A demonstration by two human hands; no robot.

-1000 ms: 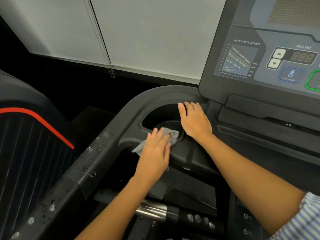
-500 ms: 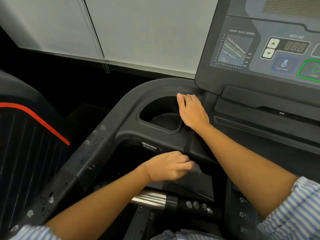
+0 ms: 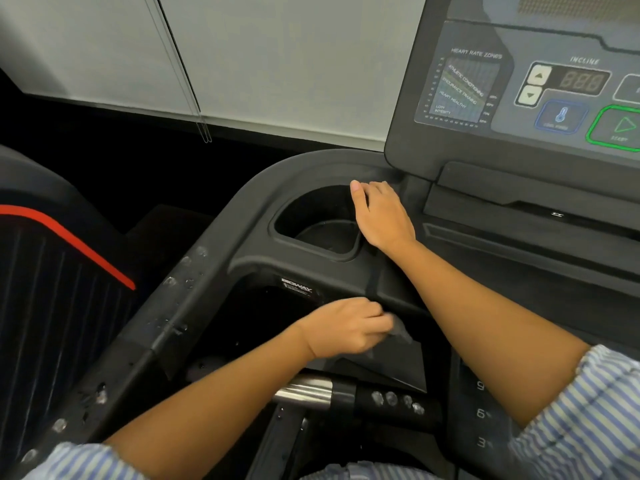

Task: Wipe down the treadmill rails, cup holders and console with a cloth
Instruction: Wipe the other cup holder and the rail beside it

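Note:
My left hand [image 3: 346, 327] is closed around a grey cloth [image 3: 400, 332] and presses it against the dark panel under the treadmill's left cup holder [image 3: 311, 216]. Only a small corner of the cloth shows past my fingers. My right hand [image 3: 381, 213] lies flat, fingers together, on the right rim of that cup holder, holding nothing. The black left rail [image 3: 166, 306] runs down to the lower left and carries several water droplets. The console [image 3: 519, 84] with its incline display and green start button rises at the upper right.
A chrome and black handlebar [image 3: 311, 391] with wet buttons crosses below my left hand. Speed numbers [image 3: 480, 414] line a strip at the lower right. A second black machine with a red stripe [image 3: 69, 244] stands to the left. A pale wall [image 3: 242, 57] lies behind.
My left hand left the cup holder with the cloth and dropped to the panel beneath it, closing into a fist. My right hand stayed on the cup holder's rim.

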